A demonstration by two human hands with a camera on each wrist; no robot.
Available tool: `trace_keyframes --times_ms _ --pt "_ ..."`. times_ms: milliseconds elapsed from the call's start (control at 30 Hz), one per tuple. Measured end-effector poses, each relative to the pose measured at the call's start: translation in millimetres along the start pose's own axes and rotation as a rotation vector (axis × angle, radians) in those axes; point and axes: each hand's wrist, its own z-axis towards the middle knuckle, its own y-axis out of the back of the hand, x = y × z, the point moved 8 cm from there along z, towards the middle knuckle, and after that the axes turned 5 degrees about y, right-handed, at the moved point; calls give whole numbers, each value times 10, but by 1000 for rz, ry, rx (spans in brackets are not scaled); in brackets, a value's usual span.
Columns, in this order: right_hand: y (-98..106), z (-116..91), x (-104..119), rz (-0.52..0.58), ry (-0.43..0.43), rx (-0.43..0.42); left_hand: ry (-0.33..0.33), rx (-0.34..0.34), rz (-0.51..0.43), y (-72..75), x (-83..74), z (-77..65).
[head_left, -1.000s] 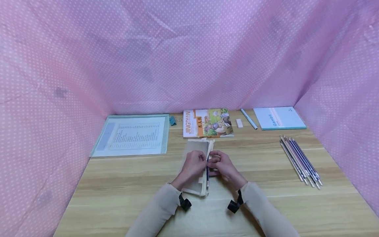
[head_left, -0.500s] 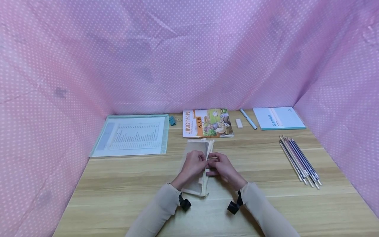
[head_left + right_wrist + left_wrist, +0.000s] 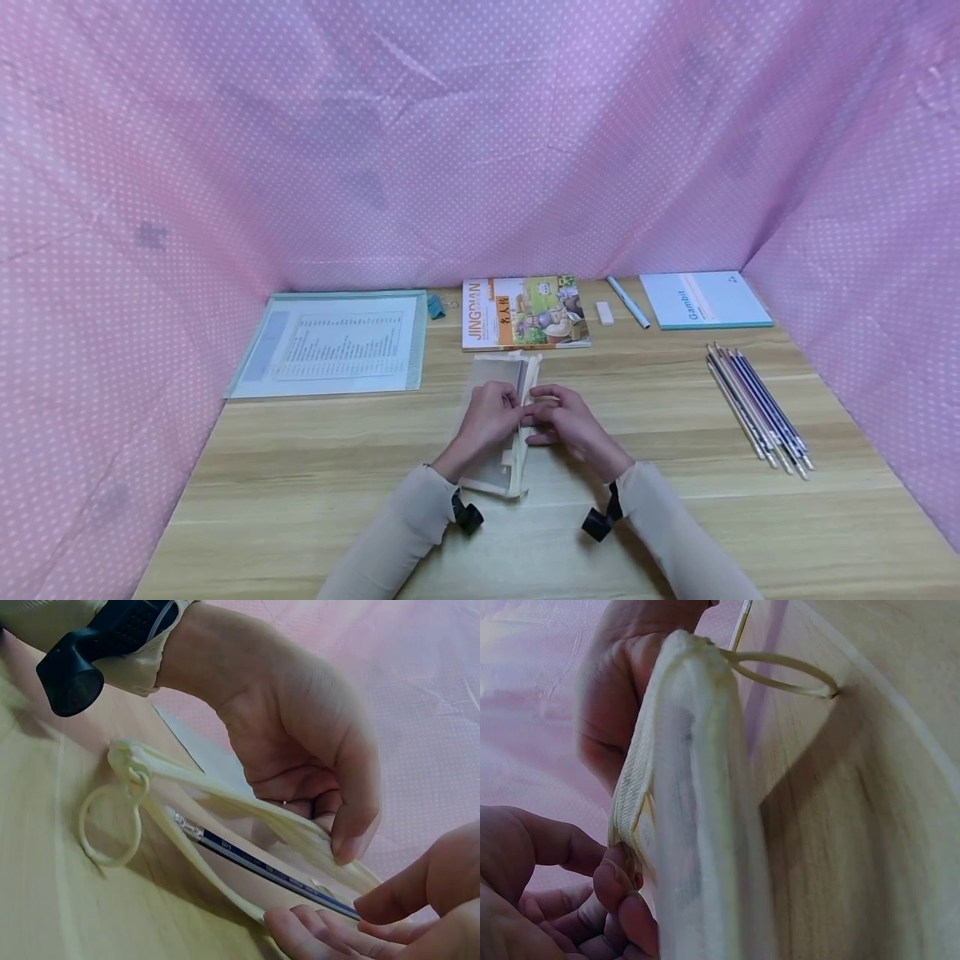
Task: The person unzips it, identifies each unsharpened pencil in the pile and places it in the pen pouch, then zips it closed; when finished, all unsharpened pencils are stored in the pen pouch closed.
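Note:
A translucent pencil case (image 3: 487, 477) with a cream zipper edge stands between both hands on the table. My left hand (image 3: 491, 412) pinches one side of its zipper opening, thumb over the cream band (image 3: 292, 825). At the other side of the opening, my right hand (image 3: 564, 421) holds the band with bent fingers (image 3: 390, 892). A dark blue pencil (image 3: 270, 876) with a metal-capped end lies inside, seen through the gap in the right wrist view; its far end is hidden behind the right fingers. A cream loop (image 3: 780, 660) hangs from the case's corner.
Several pencils (image 3: 757, 408) lie in a bunch at the right. Along the back are a clear document folder (image 3: 352, 342), a blue binder clip (image 3: 436, 307), an illustrated book (image 3: 525, 312), a white eraser (image 3: 604, 313), a light blue pen (image 3: 628, 302) and a notebook (image 3: 705, 300).
The pencil at the case's opening has gone down inside it and no longer shows in the head view. My right hand has shifted slightly; the left stays on the case.

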Motion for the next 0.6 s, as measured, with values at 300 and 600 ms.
trace_keyframes --times_ms 300,600 --pt "-6 -9 7 12 -8 24 18 14 -11 7 10 -12" --pt "85 -61 50 15 13 -1 -24 0 -10 32 -18 -30"
